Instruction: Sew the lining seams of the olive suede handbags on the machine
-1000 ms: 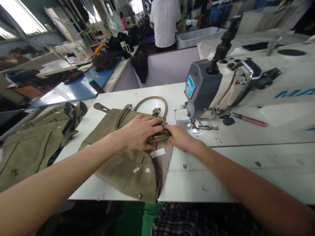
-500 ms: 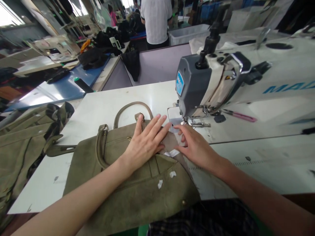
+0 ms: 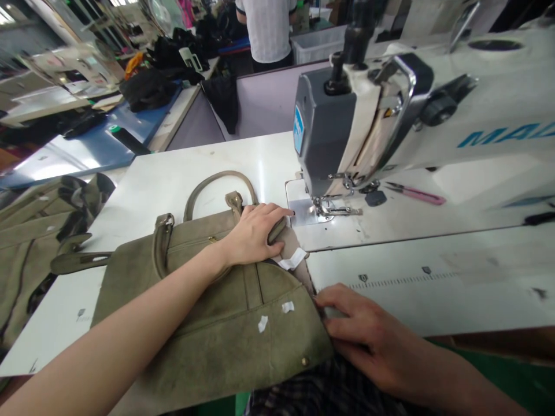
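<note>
An olive-green handbag (image 3: 208, 341) lies on the white sewing table, its handle (image 3: 219, 175) arching at the far side. My left hand (image 3: 254, 234) rests over the bag's upper right corner, fingers bent and thumb below, closed on the olive material there. Lower down, my right hand (image 3: 368, 332) pinches the bag's right edge; its fingertips are partly hidden. Between my hands a white paper or tape piece (image 3: 293, 259) sticks out by the grey-beige lining. Two small white pieces mark the bag's front. The sewing machine's presser foot (image 3: 321, 208) stands right of my left hand, apart from the bag.
The sewing machine head (image 3: 325, 133) rises at the right, with pink-handled snips (image 3: 418, 193) on its bed. More olive bags (image 3: 26, 248) are piled at the left. A purple partition (image 3: 269, 104) runs behind the table, and a person in a white shirt (image 3: 269, 32) stands beyond it.
My right hand has moved down and toward me from beside the presser foot to the bag's right edge. The left fingers, spread before, are now bent together. The bag appears slightly further left in view.
</note>
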Demonstrator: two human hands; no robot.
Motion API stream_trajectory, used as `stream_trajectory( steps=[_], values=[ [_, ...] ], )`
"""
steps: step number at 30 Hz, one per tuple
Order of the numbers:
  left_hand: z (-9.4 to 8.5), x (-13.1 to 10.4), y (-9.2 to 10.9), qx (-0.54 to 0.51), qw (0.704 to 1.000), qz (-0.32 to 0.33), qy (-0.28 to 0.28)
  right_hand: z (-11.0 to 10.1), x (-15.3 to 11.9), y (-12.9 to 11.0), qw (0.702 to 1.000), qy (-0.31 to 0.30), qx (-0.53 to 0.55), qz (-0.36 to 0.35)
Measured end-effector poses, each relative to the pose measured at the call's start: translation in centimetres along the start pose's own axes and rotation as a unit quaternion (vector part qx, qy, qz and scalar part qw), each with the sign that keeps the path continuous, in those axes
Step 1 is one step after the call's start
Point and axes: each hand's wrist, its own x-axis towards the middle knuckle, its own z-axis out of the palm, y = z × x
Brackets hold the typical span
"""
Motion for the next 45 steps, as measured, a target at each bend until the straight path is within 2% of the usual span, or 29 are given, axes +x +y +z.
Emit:
stream_trajectory(
  steps=[2,7,11,19,27,29,32,35,37,39,41,45],
  values=[
    [-0.3,-0.1,0.0,-0.009,1.000,0.008,-0.024,0.1,0.2,0.2,1.000,-0.008,0.010,-0.012],
    [-0.9,-0.2,0.3,-0.023,0.998,0.019,-0.049,1.3,0.9,1.1,0.996,0.060,-0.032,-0.052],
    [-0.7,-0.2,0.5,-0.022,0.999,0.018,-0.043,1.9,1.4,1.1,0.991,0.064,-0.088,-0.072],
    [0.1,-0.3,0.4,-0.007,1.000,0.015,-0.022,3.6,1.4,0.9,0.969,0.163,-0.154,-0.106],
    [0.5,-0.3,0.3,0.007,1.000,0.018,-0.007,4.2,0.7,1.7,0.954,0.185,-0.183,-0.149],
    [0.5,-0.3,0.4,0.018,1.000,0.001,-0.004,4.4,0.4,1.5,0.952,0.183,-0.198,-0.145],
    [0.1,0.3,0.5,0.053,0.995,-0.087,0.003,4.5,-0.1,0.7,0.960,0.153,-0.204,-0.119],
    [-0.7,1.8,0.2,0.097,0.983,-0.143,-0.055,4.4,-0.4,0.1,0.968,0.111,-0.208,-0.089],
    [-1.4,3.0,-0.2,0.097,0.977,-0.146,-0.121,4.5,-0.4,0.2,0.961,0.122,-0.226,-0.099],
    [-2.0,3.8,-0.7,0.072,0.974,-0.142,-0.162,4.6,-0.2,0.6,0.951,0.148,-0.246,-0.119],
    [-2.4,4.0,-1.1,0.049,0.976,-0.129,-0.170,4.8,-0.1,1.0,0.944,0.160,-0.259,-0.124],
    [-2.2,2.6,-1.1,0.049,0.983,-0.114,-0.132,5.4,-0.1,1.3,0.943,0.163,-0.265,-0.119]
  ],
)
